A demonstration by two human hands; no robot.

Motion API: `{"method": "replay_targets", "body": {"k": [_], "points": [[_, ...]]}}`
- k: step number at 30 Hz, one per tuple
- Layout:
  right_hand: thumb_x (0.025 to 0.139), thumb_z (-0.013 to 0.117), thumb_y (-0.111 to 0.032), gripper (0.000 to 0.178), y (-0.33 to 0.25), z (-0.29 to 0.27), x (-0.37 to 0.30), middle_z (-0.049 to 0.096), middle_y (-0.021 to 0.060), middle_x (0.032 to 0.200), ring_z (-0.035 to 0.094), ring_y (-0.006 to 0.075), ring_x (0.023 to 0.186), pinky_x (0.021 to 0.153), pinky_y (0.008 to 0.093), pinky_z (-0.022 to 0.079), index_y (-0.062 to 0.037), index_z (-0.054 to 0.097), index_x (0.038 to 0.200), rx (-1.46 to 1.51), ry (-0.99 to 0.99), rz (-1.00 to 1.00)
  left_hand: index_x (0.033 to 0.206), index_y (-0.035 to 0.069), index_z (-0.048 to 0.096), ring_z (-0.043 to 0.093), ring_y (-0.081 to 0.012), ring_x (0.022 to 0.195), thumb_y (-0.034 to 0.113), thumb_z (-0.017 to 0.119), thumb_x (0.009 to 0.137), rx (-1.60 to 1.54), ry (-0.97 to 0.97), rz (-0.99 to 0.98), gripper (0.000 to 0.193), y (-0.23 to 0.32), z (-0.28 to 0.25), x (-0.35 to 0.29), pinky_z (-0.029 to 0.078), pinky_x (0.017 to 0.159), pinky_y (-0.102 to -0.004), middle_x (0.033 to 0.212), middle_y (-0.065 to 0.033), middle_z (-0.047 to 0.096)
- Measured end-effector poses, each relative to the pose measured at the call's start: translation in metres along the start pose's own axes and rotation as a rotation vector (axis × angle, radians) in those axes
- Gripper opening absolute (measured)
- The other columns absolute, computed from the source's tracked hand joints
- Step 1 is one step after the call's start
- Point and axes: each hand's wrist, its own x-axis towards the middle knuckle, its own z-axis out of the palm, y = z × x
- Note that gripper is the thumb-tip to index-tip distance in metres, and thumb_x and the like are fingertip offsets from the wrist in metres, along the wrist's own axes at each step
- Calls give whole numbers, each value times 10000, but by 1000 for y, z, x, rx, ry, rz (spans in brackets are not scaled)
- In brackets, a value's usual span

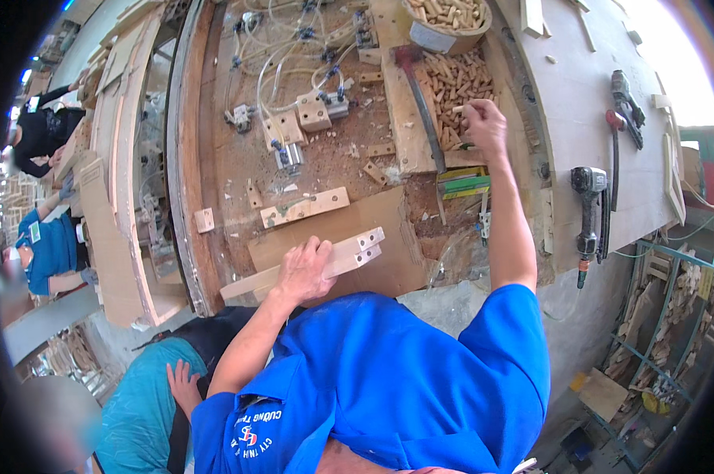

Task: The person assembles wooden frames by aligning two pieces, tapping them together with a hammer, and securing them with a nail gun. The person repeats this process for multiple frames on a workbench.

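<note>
My left hand is closed round pale wooden bars that lie side by side over a cardboard sheet. Drilled holes show at their right end. Over a heap of wooden dowels, my right hand is pinched with a short dowel at its fingertips. Just left of that hand, a hammer with a reddish head lies slanted on a board. A green and yellow box sits below the heap.
Clear hoses and pneumatic clamps cover the bench's far middle. A bucket of dowels stands behind the heap. Power tools rest on the right-hand table. A person in teal is close at my left; others work farther left.
</note>
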Motion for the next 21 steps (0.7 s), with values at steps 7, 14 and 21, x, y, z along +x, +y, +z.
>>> {"method": "replay_targets", "body": {"k": [7, 14, 21], "points": [[1033, 706, -62, 190, -16, 11, -156, 730, 45, 958, 701, 108, 837, 707, 263, 586, 0, 660, 1207, 363, -301, 36, 1175, 85, 584, 603, -390, 1113, 230, 895, 654, 30, 66, -8, 624, -6, 40, 4, 553, 859, -522, 1129, -161, 559], [1031, 707, -72, 148, 10, 19, -219, 718, 15, 903, 651, 60, 751, 628, 236, 548, -1, 703, 1161, 218, -117, 107, 1123, 77, 614, 570, -389, 1047, 220, 844, 686, -36, 185, 66, 514, -10, 40, 9, 520, 864, -515, 1087, -164, 551], [1063, 703, -225, 214, 7, -43, -168, 731, 36, 855, 683, 103, 753, 637, 269, 562, -20, 736, 1116, 220, 105, 174, 1155, 70, 633, 570, -375, 1078, 257, 835, 710, -17, 167, 51, 523, -7, 41, 9, 518, 879, -513, 1101, -155, 557]]}}
